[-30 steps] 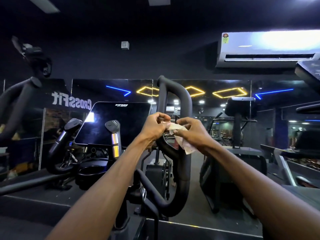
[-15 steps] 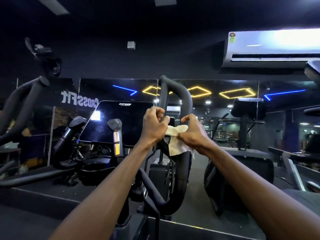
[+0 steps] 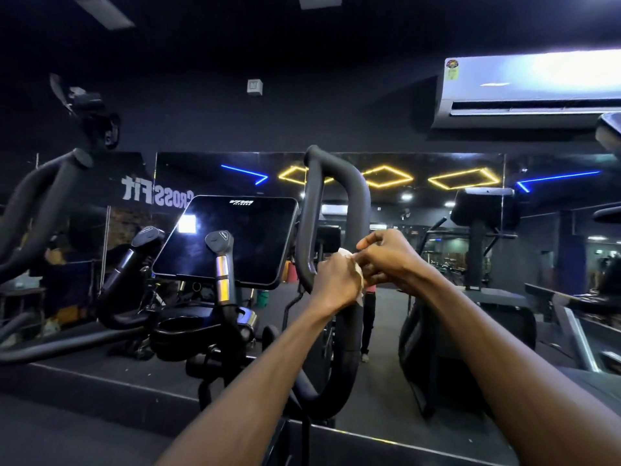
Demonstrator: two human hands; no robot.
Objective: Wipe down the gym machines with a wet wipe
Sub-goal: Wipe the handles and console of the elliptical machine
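Currently both hands are raised in front of the loop handle (image 3: pixel 336 210) of a black machine, at about mid-height of the loop. Left hand (image 3: pixel 336 280): fingers curled, back of hand toward the camera, gripping the wipe (image 3: pixel 357 269). Right hand (image 3: pixel 386 255): fingers curled, tips pinching the wipe's upper edge; thumb and forefinger raised slightly above the rest. The two hands touch at the wipe.

Wipe: pale, crumpled, mostly hidden between the hands. Only a small upper corner and a strip hanging down the left hand's right side are visible. Whether the wipe touches the handle cannot be told; the left hand overlaps the handle's right bar from the camera's angle.

Handle: thick, matte black tube, bent into a tall closed loop, rising above the hands and curving round below the forearms.

Left of the handle: a dark console screen (image 3: pixel 228 240), tilted back, with one bright light reflection at its left edge. Two short grips stand in front of it, the nearer grip (image 3: pixel 220 260) with metallic bands on its stem. A black cup holder (image 3: pixel 181 327) sits below the screen.

Far left: long curved arms (image 3: pixel 37 203) of another machine.

Background: mirror wall showing reversed lettering (image 3: pixel 156 195), yellow diamond lights (image 3: pixel 463 178) and blue strip lights. An air conditioner (image 3: pixel 531 89) is mounted high on the right. Another dark machine (image 3: pixel 484 210) stands right of the hands, behind them.
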